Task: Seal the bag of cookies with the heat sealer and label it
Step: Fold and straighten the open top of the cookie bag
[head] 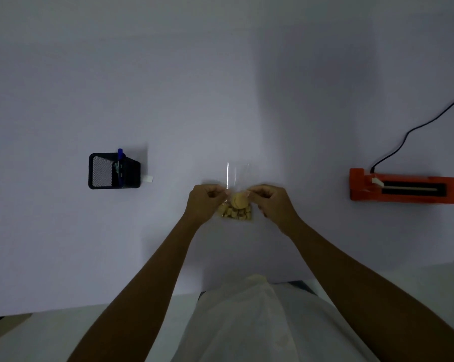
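Observation:
A clear plastic bag of cookies (236, 209) lies in the middle of the white table, its empty top part pointing away from me. Tan cookies fill its near end, one round cookie on top. My left hand (203, 202) pinches the bag's left edge and my right hand (269, 202) pinches its right edge, both just above the cookies. The orange heat sealer (403, 188) sits far to the right with its black sealing strip facing up. A small white label (148, 179) lies beside the pen holder on the left.
A black mesh pen holder (113, 171) with a blue pen (120, 159) stands at the left. The sealer's black cable (414, 131) runs off to the upper right. The table's near edge (116, 304) is close to my body.

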Available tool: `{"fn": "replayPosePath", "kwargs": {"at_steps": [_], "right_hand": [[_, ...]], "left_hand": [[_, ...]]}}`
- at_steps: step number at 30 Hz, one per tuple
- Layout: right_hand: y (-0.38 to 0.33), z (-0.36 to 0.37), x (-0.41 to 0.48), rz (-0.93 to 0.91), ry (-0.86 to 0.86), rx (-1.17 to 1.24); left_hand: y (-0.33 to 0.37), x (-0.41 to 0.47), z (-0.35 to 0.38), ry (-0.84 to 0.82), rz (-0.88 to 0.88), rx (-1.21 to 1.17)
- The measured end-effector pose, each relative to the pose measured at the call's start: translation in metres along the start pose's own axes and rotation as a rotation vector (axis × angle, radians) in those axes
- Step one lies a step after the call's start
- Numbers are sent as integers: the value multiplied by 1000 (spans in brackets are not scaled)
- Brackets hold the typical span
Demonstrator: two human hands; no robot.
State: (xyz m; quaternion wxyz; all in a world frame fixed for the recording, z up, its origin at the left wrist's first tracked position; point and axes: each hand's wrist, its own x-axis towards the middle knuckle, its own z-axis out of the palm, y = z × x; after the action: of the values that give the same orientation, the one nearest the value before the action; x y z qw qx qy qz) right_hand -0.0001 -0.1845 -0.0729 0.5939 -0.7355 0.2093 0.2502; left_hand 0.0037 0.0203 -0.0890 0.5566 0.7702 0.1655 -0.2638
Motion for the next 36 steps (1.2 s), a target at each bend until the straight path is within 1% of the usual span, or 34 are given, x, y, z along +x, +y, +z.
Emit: {"fn": "replayPosePath", "kwargs": {"at_steps": [4, 8, 13, 18, 24, 29, 36], "right_hand": [[-4, 1, 0, -16, -37, -26], [-1, -1, 4, -11, -9, -47], [2, -3, 5, 65, -27, -62], [8, -3, 10, 145, 17, -112], [9, -2, 19, 151, 90, -226], [10, -4, 23, 134, 111, -356], [4, -4, 24, 153, 105, -451]], "left_hand": [[5, -4, 3, 16, 16, 10], [3, -7, -2, 52, -1, 23], [0, -10, -6, 77, -52, 95], [0, -8, -2, 132, -131, 218], [12, -5, 4, 233, -166, 318], [18, -2, 5, 243, -217, 361], [24, 2, 8, 199, -270, 392]]}}
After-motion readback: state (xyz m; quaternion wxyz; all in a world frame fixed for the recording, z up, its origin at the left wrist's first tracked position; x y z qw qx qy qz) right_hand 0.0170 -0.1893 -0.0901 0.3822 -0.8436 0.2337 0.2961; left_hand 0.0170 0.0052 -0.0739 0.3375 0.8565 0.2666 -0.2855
